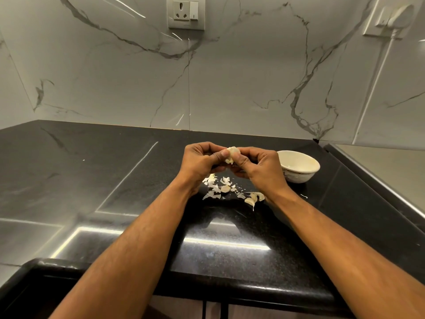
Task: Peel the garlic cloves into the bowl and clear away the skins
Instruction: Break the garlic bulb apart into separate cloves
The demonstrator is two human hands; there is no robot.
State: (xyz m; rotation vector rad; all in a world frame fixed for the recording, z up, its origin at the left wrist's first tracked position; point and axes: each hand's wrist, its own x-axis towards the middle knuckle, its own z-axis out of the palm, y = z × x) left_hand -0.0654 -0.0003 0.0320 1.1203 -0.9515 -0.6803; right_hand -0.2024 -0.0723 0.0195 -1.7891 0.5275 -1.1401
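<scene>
Both hands up just left of the bowl, left hand and right hand pinching one garlic clove between fingertips. It looks small, firm and slippery, with papery skin; best nipped at the tip. Loose skins lie below.

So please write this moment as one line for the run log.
both hands pinch garlic clove | skins on counter | bowl at right

Bowl right of skins on counter, contents unclear
</scene>
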